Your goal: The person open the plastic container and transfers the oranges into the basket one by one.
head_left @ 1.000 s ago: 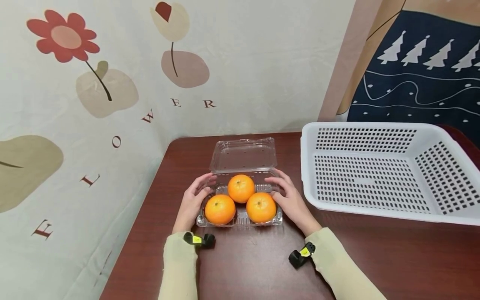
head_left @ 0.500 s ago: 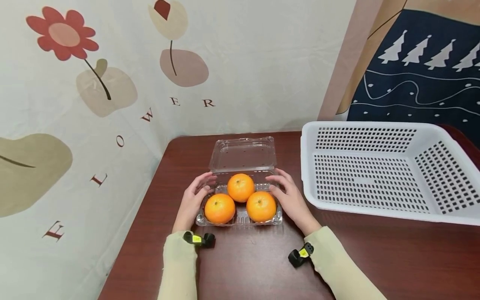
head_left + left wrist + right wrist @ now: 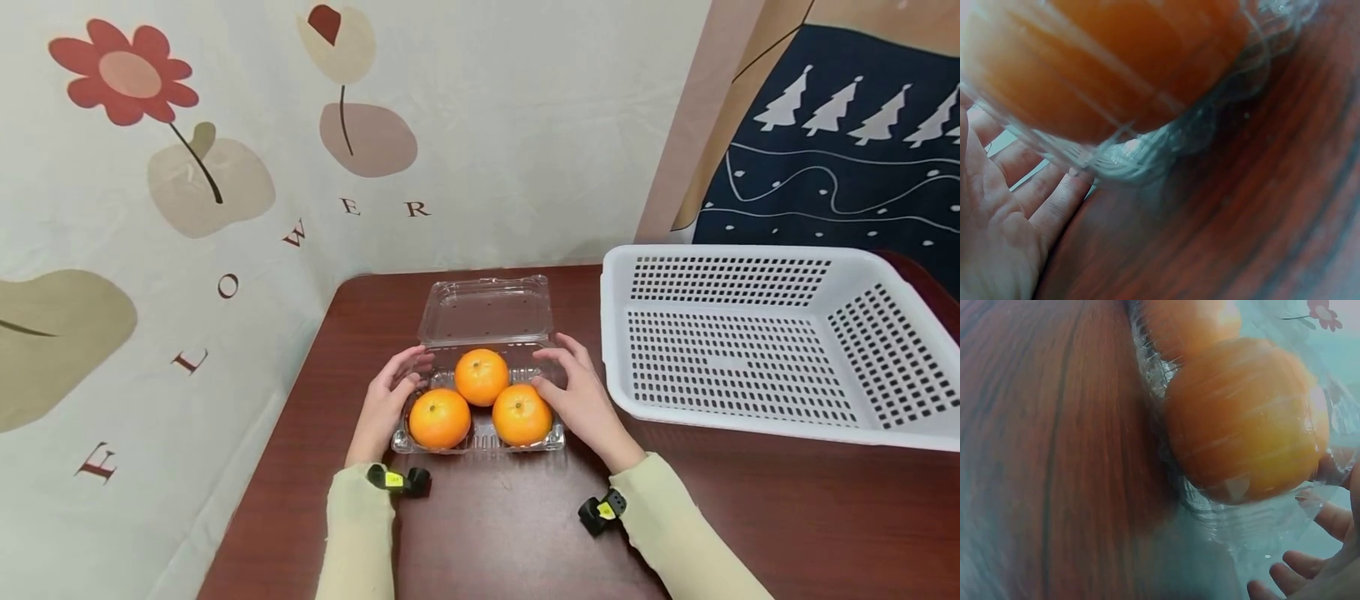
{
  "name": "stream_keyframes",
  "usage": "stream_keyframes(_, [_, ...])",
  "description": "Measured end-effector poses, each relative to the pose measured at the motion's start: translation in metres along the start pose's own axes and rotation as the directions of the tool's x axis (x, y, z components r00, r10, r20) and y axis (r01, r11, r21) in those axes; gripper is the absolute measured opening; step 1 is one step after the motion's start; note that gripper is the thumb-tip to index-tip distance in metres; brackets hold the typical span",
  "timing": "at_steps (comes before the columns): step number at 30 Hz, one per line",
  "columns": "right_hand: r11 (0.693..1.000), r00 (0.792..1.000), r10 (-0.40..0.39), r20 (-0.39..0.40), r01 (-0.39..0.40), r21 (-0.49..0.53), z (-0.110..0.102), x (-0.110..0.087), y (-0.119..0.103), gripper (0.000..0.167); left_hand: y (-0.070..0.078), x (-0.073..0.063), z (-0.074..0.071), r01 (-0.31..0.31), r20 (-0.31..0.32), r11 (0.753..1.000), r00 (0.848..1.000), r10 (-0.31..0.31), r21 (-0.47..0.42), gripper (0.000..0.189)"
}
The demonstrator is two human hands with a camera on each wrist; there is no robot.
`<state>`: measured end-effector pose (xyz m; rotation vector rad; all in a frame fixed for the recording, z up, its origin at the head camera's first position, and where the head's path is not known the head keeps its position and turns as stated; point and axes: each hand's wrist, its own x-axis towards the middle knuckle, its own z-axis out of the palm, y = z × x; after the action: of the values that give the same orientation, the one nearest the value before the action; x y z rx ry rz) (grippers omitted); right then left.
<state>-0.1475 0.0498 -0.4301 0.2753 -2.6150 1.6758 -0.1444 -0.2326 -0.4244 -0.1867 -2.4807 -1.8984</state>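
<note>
Three oranges sit in a clear plastic clamshell box (image 3: 482, 433): a back one (image 3: 482, 377), a left one (image 3: 439, 418) and a right one (image 3: 522, 415). The box's lid (image 3: 487, 310) lies folded back behind it. My left hand (image 3: 384, 404) rests along the box's left side, its extended fingers (image 3: 1057, 200) against the clear wall in the left wrist view. On the other side is my right hand (image 3: 585, 404), thumb over the rim beside the right orange. The right wrist view has its fingers (image 3: 1304, 564) spread below the orange (image 3: 1247, 425), loosely bent.
A white perforated plastic basket (image 3: 611, 333) stands to the right on the dark red wooden table (image 3: 487, 533). Behind the table hangs a pale cloth (image 3: 517, 142) with printed flowers and letters. Black wrist cameras (image 3: 400, 480) are strapped over the light sleeves.
My right hand has shifted slightly, its thumb now further in over the right orange and its fingers a little more raised. The left hand, oranges and box stay where they were.
</note>
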Motion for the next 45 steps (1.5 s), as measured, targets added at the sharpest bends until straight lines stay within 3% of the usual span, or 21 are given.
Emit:
stream_keyframes(8, [0.973,0.980,-0.181,-0.082,0.166,-0.159,-0.004,-0.005,-0.012,0.031,0.001,-0.001,0.000,0.005,-0.002,1.000,1.000,-0.005,0.002,0.039])
stream_keyframes(14, [0.943,0.954,-0.298,-0.040,0.287,-0.168,-0.005,-0.008,-0.018,0.023,-0.004,0.000,-0.002,0.014,-0.005,1.000,1.000,-0.014,-0.002,0.038])
stream_keyframes(20, [0.938,0.945,-0.318,0.074,0.325,-0.120,-0.006,-0.010,-0.019,0.021,-0.022,0.004,-0.004,0.022,-0.011,1.000,1.000,-0.022,0.015,0.038])
stream_keyframes(24, [0.919,0.931,-0.342,0.125,0.359,-0.164,-0.005,-0.010,-0.019,0.018,-0.025,0.004,-0.004,0.005,-0.012,1.000,1.000,-0.005,0.026,0.037])
stream_keyframes(31, [0.826,0.892,-0.403,0.204,0.450,-0.338,0.001,-0.010,-0.018,0.018,-0.011,0.002,-0.003,0.017,-0.007,1.000,1.000,-0.017,0.013,0.038])
stream_keyframes(38, [0.801,0.878,-0.424,0.222,0.478,-0.361,0.001,-0.010,-0.018,0.018,0.003,-0.003,0.001,0.017,-0.005,0.999,1.000,-0.017,0.030,0.039])
stream_keyframes(45, [0.742,0.845,-0.460,0.272,0.534,-0.405,0.002,-0.009,-0.018,0.023,0.004,-0.003,0.001,0.016,-0.007,1.000,1.000,-0.016,0.020,0.039])
